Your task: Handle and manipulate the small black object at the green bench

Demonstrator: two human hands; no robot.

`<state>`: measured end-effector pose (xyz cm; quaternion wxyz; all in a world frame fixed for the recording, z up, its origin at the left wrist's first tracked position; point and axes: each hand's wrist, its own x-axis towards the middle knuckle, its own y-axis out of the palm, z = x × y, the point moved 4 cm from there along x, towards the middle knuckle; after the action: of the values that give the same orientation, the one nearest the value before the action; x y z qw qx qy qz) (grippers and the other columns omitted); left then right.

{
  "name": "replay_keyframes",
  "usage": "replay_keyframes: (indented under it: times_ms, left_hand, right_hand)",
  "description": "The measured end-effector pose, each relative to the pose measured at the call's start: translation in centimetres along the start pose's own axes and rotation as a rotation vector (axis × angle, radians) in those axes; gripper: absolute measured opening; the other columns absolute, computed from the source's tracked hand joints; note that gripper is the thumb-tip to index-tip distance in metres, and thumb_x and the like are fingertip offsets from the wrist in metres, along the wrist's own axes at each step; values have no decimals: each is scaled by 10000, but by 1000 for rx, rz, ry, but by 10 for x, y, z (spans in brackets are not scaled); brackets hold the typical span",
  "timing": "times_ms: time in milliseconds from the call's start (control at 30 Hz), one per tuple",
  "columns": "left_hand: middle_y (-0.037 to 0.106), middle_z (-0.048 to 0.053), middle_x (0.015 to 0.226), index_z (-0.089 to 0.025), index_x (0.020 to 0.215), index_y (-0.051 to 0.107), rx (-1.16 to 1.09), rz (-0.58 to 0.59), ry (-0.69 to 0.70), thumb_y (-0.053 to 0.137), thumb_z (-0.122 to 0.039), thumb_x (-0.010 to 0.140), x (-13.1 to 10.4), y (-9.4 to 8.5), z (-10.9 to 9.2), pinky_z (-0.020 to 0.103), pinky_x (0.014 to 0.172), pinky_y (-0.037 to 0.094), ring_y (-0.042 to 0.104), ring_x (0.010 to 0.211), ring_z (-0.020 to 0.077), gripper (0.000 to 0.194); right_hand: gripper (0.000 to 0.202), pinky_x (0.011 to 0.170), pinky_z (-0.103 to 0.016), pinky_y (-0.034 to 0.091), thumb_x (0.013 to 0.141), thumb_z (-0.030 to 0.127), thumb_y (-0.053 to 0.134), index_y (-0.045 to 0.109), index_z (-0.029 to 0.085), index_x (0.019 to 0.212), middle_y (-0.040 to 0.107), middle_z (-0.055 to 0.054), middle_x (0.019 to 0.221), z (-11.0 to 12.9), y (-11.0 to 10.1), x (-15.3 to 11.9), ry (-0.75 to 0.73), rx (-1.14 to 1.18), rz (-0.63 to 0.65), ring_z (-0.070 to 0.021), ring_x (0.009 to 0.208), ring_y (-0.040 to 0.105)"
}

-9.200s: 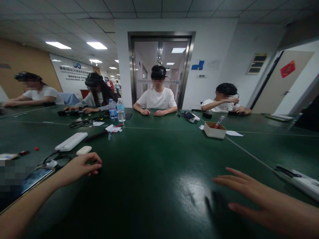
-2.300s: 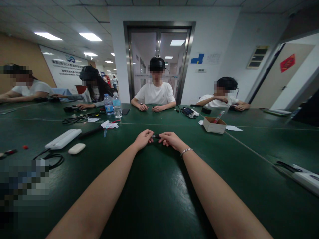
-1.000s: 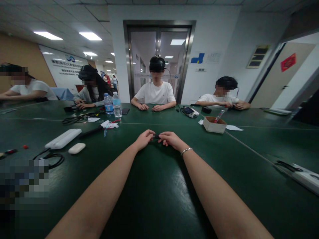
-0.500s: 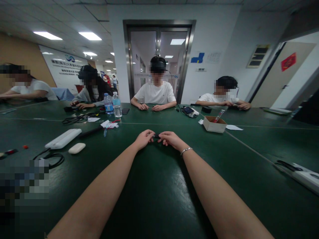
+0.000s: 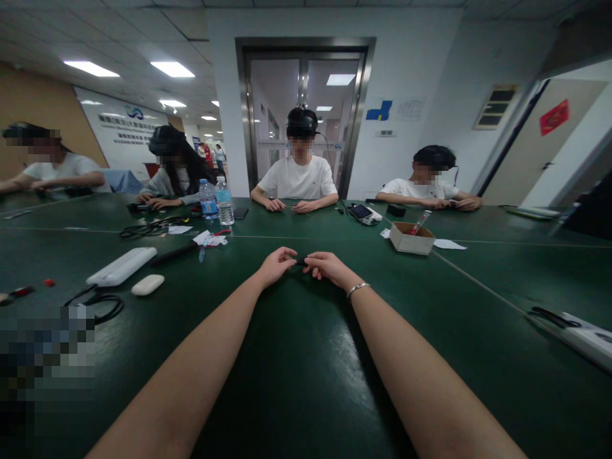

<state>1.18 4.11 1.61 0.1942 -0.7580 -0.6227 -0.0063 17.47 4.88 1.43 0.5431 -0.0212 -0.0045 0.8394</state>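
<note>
A small black object (image 5: 301, 262) is held between my hands, low over the green table (image 5: 306, 357); it is too small to tell its kind. My right hand (image 5: 329, 266), with a silver bracelet at the wrist, pinches the object's right end between thumb and fingers. On the other side, my left hand (image 5: 278, 265) has its index finger lifted apart from the thumb. The left thumb tip is at the object's left end, and whether it touches I cannot tell.
Left of my arms lie a white power bank (image 5: 122, 266), a white oval case (image 5: 148, 285) and a black cable (image 5: 109, 308). Water bottles (image 5: 224, 203) stand beyond. A cardboard box (image 5: 412, 240) sits to the right. Several people in headsets sit across the table.
The fingers of my left hand have parted from their pinch at the black object's left end. My right hand stays in place with the object.
</note>
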Motion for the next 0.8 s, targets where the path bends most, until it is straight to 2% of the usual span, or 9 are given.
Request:
replay_keyframes:
  times_ms: [300,367,500,633,800]
  left_hand:
    - [586,39,845,-142,941,585,67,-60,63,657,-184,626,-1,-4,-2,233,630,419,509,653,99,326]
    - [591,32,792,-142,965,570,49,-55,54,642,-222,658,0,-3,-2,226,596,408,502,614,96,325]
    - [557,-3,626,-144,1054,505,-7,-28,-15,455,-327,811,2,0,3,221,513,369,463,495,92,309]
    - [574,-4,741,-162,1064,486,-9,-17,9,538,-253,756,3,1,4,207,533,375,497,534,76,325]
    - [525,-25,589,-150,997,515,-18,18,-22,402,-269,831,3,3,6,208,513,365,464,483,83,234]
  right_hand:
    - [39,355,-100,431,847,108,563,592,84,837,667,-72,662,1,0,0,2,30,4,-52,402,520]
    - [35,360,-103,436,848,108,562,587,85,847,667,-75,665,2,0,-1,1,38,2,-54,407,524]
    - [37,360,-107,439,841,107,572,579,85,869,668,-78,666,2,0,-2,-4,49,-7,-60,410,528]
    - [53,357,-105,438,834,90,575,575,79,885,664,-79,660,2,0,-1,1,38,-10,-60,409,526]
    - [122,354,-107,439,831,67,562,558,83,952,665,-74,688,2,0,-1,1,23,-7,-57,408,523]
